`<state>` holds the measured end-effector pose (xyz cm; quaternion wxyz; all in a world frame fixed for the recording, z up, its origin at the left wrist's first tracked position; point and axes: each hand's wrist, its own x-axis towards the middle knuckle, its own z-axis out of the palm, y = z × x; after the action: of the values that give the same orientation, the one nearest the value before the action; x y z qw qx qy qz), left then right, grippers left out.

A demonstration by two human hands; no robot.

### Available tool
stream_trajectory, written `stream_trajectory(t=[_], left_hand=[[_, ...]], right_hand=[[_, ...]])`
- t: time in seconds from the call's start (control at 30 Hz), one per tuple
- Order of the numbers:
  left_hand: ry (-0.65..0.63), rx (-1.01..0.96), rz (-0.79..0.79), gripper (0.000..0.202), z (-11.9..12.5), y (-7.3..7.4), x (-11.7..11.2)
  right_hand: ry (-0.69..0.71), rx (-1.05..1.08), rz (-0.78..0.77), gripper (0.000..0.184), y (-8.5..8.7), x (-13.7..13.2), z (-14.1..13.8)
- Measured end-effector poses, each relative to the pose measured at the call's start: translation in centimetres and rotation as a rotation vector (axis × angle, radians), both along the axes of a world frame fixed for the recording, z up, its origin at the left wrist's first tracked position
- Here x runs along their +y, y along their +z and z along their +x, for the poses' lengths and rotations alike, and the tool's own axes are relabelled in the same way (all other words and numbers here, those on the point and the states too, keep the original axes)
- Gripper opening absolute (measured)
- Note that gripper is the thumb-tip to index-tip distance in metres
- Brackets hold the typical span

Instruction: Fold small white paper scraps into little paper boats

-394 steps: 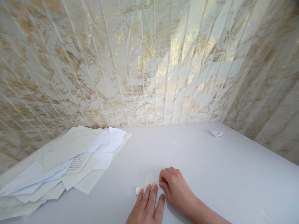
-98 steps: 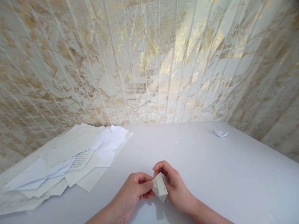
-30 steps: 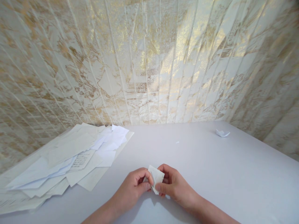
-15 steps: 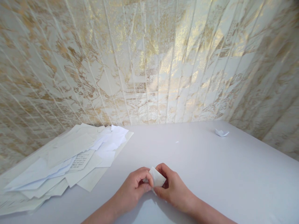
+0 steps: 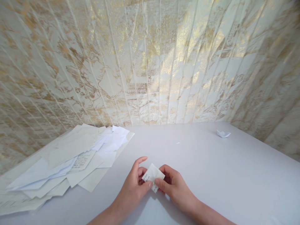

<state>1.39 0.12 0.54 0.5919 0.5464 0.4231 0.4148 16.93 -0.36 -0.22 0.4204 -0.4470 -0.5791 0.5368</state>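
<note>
A small folded piece of paper (image 5: pixel 152 175), diamond-shaped with a bit of dark print on its left part, is held between my two hands near the table's front. My left hand (image 5: pixel 133 186) grips its left corner, thumb on top and the index finger raised away from the paper. On the opposite side, my right hand (image 5: pixel 174 184) pinches the paper, its thumb lying across the face and the other fingers behind. The fingertips behind the paper are partly hidden.
A spread pile of paper sheets (image 5: pixel 70 147), some printed, covers the left of the white table (image 5: pixel 199 162). A small folded paper boat (image 5: pixel 223 134) stands at the far right. A tiny paper scrap (image 5: pixel 178 143) lies mid-table. Behind rises a gold-patterned wall (image 5: pixel 145 62).
The paper has been turned or opened so that a flat diamond face with print shows. My left index finger has lifted off it, and my right thumb has moved onto its face.
</note>
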Motion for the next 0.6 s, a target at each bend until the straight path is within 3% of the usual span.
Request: stream_trajectory(t=[0.17,0.3,0.37,0.47,0.53,0.6], left_hand=[[-0.055,0.009,-0.021,0.029,0.4,0.2,-0.4],[-0.038,0.123,0.058,0.014,0.4,0.4,-0.1],[0.037,0.278,0.167,0.008,0.1,0.5,0.1],[0.125,0.519,0.468,0.006,-0.6,0.6,0.1],[0.095,0.593,0.672,0.014,-0.9,0.5,0.0],[0.039,0.603,0.778,0.023,-1.1,0.3,-0.1]], right_hand=[[-0.065,0.116,-0.057,0.03,-0.3,-0.1,-0.6],[-0.081,0.154,-0.043,0.033,-0.4,-0.2,-0.5],[-0.118,0.152,-0.027,0.036,-0.3,-0.2,-0.4],[-0.144,0.226,-0.121,0.04,0.3,-0.4,-0.4],[-0.117,0.294,-0.232,0.04,0.7,-0.6,-0.7],[-0.102,0.325,-0.271,0.036,1.0,-0.8,-0.9]])
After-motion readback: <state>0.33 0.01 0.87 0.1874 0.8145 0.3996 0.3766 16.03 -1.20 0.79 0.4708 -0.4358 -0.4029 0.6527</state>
